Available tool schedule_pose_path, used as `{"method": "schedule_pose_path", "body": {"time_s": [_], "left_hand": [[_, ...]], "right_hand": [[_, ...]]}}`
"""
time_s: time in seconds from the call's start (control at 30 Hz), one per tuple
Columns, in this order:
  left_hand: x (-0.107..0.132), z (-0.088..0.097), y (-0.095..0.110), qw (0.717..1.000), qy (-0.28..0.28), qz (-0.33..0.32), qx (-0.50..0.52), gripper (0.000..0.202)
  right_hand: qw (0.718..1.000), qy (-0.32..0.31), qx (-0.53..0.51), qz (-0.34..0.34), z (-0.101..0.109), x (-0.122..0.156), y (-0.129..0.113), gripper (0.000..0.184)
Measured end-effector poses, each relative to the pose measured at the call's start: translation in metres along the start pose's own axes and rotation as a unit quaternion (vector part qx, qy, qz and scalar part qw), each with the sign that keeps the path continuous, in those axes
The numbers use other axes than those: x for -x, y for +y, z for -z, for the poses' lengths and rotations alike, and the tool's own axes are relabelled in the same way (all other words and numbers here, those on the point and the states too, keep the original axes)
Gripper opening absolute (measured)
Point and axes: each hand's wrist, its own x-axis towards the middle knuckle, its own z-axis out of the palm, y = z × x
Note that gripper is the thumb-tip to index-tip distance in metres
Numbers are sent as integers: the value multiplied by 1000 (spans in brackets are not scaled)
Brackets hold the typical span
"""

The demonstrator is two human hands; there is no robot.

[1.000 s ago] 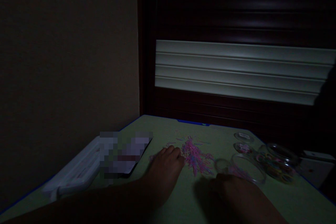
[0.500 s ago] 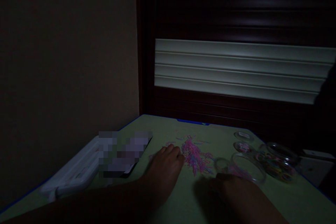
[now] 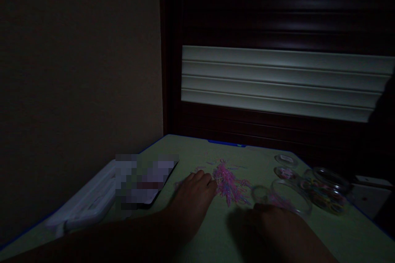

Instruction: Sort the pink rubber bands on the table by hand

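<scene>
My left hand (image 3: 194, 198) lies palm down on the green table (image 3: 216, 234), fingers stretched out, their tips touching the left edge of a heap of small pink and blue elastic bands (image 3: 228, 183). In deep shadow, my right hand (image 3: 277, 226) rests lower right on the table, just in front of a clear round jar (image 3: 290, 199) lying on its side. Its fingers are too dark to make out. The heap lies between the two hands, a little farther away.
A second clear jar (image 3: 328, 193) with coloured bands lies at the right, with two round lids (image 3: 285, 159) behind. A white plastic case (image 3: 89, 205) and a dark flat object (image 3: 145, 181) sit at the left. A wall and a shuttered window stand behind.
</scene>
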Motion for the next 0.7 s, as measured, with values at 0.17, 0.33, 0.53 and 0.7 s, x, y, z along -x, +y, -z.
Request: {"method": "schedule_pose_path", "body": {"time_s": [0.17,0.33,0.53,0.7], "left_hand": [[-1,2,2,1000,0,-4,-2,10],[-1,8,3,1000,-17,-7,16,14],[-1,10,4,999,-18,-10,36,15],[-2,5,3,998,-25,-26,43,13]], "right_hand": [[1000,0,4,-15,1,1,0,24],[1000,21,-2,5,-1,2,0,22],[1000,18,-2,9,3,3,-1,22],[999,32,-2,1,-4,1,2,22]]}}
